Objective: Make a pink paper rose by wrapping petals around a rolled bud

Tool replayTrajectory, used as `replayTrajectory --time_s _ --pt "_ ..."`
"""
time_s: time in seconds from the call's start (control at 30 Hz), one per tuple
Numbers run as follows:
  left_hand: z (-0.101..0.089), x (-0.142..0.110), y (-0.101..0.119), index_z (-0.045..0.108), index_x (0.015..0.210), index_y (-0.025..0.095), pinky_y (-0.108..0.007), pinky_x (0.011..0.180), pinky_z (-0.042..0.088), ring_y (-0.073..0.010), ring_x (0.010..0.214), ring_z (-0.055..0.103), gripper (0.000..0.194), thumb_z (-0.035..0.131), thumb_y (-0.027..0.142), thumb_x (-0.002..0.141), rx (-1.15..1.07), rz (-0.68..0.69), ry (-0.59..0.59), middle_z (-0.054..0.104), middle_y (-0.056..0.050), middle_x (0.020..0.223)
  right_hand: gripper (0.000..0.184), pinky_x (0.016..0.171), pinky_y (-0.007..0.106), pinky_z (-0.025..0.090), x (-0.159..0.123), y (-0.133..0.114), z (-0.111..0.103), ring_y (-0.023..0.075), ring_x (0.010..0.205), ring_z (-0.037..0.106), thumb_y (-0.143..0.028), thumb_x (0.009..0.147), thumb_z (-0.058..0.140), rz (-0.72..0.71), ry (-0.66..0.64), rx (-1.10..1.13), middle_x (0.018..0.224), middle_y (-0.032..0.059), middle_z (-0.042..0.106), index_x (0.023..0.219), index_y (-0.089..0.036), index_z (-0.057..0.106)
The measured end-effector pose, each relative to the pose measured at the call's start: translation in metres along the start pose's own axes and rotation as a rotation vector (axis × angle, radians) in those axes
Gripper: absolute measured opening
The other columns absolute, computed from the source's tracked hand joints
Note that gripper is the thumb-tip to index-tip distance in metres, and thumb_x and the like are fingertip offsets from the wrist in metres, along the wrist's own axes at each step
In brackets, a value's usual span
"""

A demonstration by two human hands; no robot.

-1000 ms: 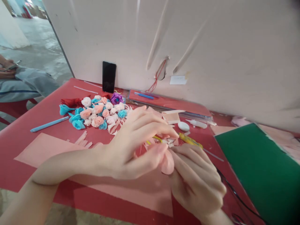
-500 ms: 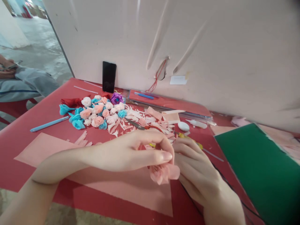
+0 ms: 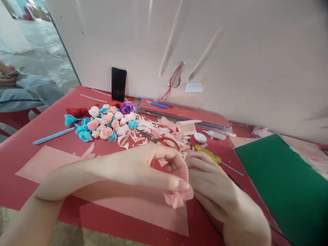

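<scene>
Between my hands is a pink paper flower (image 3: pixel 175 199), its ruffled petals facing down. My left hand (image 3: pixel 148 167) pinches it from above, thumb against the curled fingers. Close against its right side is my right hand (image 3: pixel 215 188), fingers curled in toward the flower; their tips are mostly hidden. Under both hands lies a pink paper sheet (image 3: pixel 143 213). Just beyond my left hand, orange-handled scissors (image 3: pixel 147 136) rest among pink paper scraps (image 3: pixel 164 128). A pile of finished-looking paper flowers (image 3: pixel 106 132) in pink, white, blue and purple sits to the left.
A dark phone (image 3: pixel 118 83) leans on the white panel (image 3: pixel 217 41). A yellow tool (image 3: pixel 208 154) and a white egg-shaped object (image 3: pixel 200 137) lie beyond my right hand. A green board (image 3: pixel 284 188) covers the right side. A seated person (image 3: pixel 30 89) is at far left.
My left hand has come down and closed from spread fingers to a pinch on the flower, uncovering the scissors. My right hand has shifted slightly right, and the flower now hangs lower.
</scene>
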State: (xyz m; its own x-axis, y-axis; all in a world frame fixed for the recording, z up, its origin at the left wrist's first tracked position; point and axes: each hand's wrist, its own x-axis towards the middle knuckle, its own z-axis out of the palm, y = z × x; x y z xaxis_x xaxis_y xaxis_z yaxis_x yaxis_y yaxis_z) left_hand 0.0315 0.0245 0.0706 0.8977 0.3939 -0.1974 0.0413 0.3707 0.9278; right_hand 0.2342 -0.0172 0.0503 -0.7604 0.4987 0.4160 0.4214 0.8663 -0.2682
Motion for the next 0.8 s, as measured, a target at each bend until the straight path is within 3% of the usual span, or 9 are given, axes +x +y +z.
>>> replayTrajectory --time_s 0.2,0.4,0.6,0.73,0.8 --pt "-0.001 -0.002 0.000 0.051 0.086 0.020 -0.018 0.065 0.049 -0.0029 0.057 0.061 0.007 0.057 0.019 0.083 0.111 -0.004 0.021 0.058 0.008 0.070 0.023 0.088 0.033 0.037 0.001 0.001 0.005 0.0158 0.084 0.052 -0.008 0.089 0.034 0.020 -0.018 0.030 0.077 0.0021 0.063 0.084 -0.019 0.054" --pt "-0.003 -0.005 0.002 0.050 0.086 0.020 -0.017 0.072 0.047 -0.0016 0.060 0.062 0.006 0.049 0.014 0.086 0.126 0.002 -0.015 0.057 0.009 0.072 0.021 0.088 0.034 0.040 0.003 0.001 0.004 0.0160 0.081 0.054 -0.010 0.089 0.037 -0.002 -0.011 0.054 0.072 0.0023 0.062 0.085 -0.017 0.056" --pt "-0.002 -0.005 0.004 0.049 0.091 0.021 -0.019 0.069 0.046 -0.0070 0.066 0.064 0.010 0.045 0.013 0.086 0.168 0.020 -0.066 0.059 0.008 0.064 0.025 0.086 0.030 0.047 0.008 -0.009 -0.002 0.0147 0.090 0.059 -0.012 0.091 0.036 0.073 -0.046 0.250 0.083 0.0056 0.068 0.090 -0.019 0.060" --pt "-0.003 -0.002 0.004 0.053 0.081 0.019 -0.026 0.074 0.049 -0.0113 0.067 0.065 0.007 0.047 0.015 0.081 0.230 0.025 -0.095 0.063 0.005 0.062 0.024 0.081 0.027 0.050 0.004 -0.016 0.000 0.0139 0.084 0.061 -0.010 0.091 0.036 0.166 0.080 0.300 0.078 0.0045 0.066 0.094 -0.020 0.059" --pt "-0.005 0.000 0.003 0.055 0.073 0.019 -0.030 0.080 0.049 -0.0137 0.071 0.065 0.008 0.050 0.017 0.079 0.324 0.073 -0.108 0.064 0.003 0.061 0.026 0.075 0.028 0.051 0.001 -0.016 0.001 0.0154 0.078 0.062 -0.012 0.091 0.035 0.154 0.015 0.303 0.070 0.0038 0.065 0.090 -0.021 0.060"
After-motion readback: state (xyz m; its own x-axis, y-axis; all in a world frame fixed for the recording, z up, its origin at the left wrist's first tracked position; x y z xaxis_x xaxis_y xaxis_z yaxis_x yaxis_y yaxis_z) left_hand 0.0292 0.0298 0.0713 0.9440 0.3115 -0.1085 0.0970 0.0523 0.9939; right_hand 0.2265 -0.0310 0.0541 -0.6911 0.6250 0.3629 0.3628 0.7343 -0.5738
